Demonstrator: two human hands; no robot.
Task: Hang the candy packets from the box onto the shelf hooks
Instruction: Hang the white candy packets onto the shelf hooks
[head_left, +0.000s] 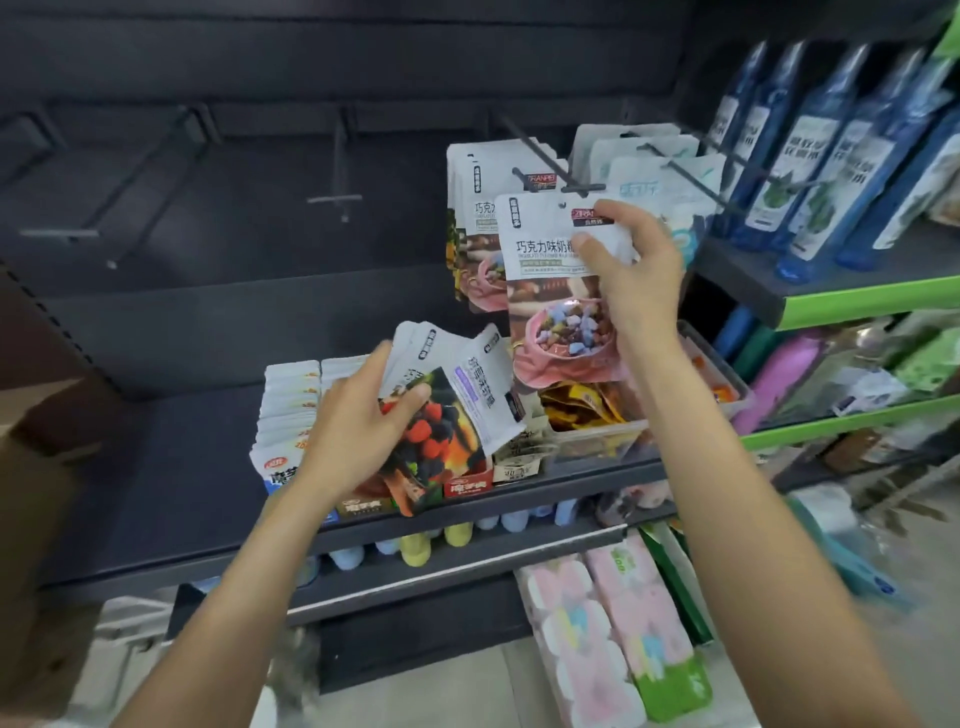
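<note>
Head view: clear tub (597, 439) on shelf (171, 467) holds orange-wrapped snacks (582, 405).

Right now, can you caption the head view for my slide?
Right hand lifts a candy packet to a shelf hook; left hand grips spare packets.

Two hands (358, 431), one candy packet (550, 291) raised, five shelf hooks (337, 200), one cardboard box (36, 499), one clear tub (613, 431)

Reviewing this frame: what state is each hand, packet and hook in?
Right hand: pinches one chocolate candy packet just below its hook, not yet hung.
Left hand: holds a fanned stack of packets.
Hung packets: already on that hook.
Left hooks: bare.
</note>
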